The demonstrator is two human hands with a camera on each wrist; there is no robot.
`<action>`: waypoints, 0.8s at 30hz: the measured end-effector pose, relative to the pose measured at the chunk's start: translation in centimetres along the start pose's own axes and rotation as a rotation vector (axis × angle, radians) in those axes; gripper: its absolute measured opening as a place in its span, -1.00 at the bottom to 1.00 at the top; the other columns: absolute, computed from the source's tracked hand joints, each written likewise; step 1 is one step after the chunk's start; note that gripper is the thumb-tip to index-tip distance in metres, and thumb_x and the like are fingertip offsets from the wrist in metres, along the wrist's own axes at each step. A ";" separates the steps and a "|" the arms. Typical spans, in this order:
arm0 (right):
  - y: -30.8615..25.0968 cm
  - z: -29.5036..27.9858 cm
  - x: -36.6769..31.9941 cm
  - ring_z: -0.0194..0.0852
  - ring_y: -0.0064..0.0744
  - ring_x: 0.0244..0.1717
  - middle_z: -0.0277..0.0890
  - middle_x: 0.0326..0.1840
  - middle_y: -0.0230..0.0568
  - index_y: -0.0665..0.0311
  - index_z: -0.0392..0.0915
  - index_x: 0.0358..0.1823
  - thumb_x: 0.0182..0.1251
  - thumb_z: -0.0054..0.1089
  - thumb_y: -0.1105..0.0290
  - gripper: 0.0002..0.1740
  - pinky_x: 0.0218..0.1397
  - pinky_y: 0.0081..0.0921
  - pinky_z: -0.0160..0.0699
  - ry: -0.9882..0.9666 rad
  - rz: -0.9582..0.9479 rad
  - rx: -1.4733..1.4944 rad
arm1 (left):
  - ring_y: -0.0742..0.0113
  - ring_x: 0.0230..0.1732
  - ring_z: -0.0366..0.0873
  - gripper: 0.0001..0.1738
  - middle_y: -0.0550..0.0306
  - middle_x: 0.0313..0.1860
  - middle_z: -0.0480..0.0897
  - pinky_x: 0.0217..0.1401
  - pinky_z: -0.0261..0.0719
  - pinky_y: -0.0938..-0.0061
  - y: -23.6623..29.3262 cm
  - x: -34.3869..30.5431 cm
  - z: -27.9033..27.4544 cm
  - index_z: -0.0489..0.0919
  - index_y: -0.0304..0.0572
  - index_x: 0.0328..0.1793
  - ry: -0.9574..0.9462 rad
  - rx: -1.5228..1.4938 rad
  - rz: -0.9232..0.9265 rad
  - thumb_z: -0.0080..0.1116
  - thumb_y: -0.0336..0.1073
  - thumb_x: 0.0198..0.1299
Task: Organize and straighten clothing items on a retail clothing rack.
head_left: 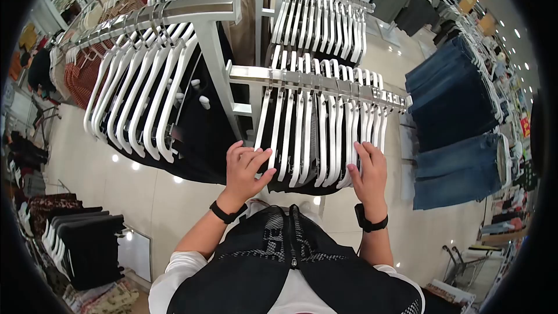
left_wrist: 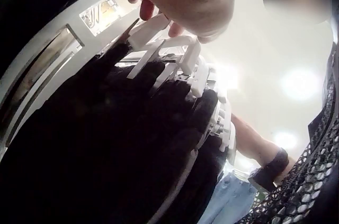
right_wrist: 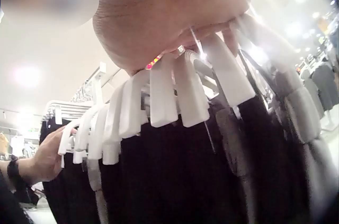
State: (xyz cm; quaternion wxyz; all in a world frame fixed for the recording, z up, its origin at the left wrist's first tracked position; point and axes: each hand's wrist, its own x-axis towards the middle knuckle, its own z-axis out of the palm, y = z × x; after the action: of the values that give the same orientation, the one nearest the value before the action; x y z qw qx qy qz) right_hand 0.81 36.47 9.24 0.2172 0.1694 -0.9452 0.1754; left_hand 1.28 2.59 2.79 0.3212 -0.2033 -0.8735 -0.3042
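White hangers (head_left: 302,139) with black garments hang in a tight row from a metal rail in front of me. At the left end of the row, my left hand (head_left: 247,171) has its fingers spread, the fingertips right at the nearest hanger's arm. My right hand (head_left: 370,177) rests on the hangers toward the right end, with thumb and fingers extended over their near ends. Seen from below in the right wrist view, the right palm (right_wrist: 175,12) lies over the hanger ends (right_wrist: 161,97). The left wrist view shows the black garments (left_wrist: 116,129) hanging under the left hand.
A white upright post (head_left: 218,70) carries this rail (head_left: 325,84) and a higher one at left with more white hangers (head_left: 145,87). Blue jeans (head_left: 453,163) hang at right. Black clothes (head_left: 87,244) hang on a low rack at lower left. Pale floor tiles (head_left: 192,197) surround the rack.
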 end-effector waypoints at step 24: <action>1.8 -1.8 0.5 0.49 0.12 0.31 0.61 0.30 -0.02 0.25 0.67 0.24 0.53 0.04 -0.16 -0.36 0.43 -0.01 0.37 -0.051 0.066 0.313 | 0.07 0.04 0.45 -0.23 0.16 -0.07 0.49 0.47 0.43 -0.20 -1.1 0.6 -0.7 0.70 0.03 0.27 -0.098 -0.076 0.024 0.66 0.06 -0.12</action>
State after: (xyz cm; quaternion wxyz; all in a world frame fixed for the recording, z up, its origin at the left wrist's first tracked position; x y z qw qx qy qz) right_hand 0.26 38.67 10.52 0.1584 0.1745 -0.9164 0.3234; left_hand 0.58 1.43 3.22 0.2738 -0.2406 -0.8734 -0.3229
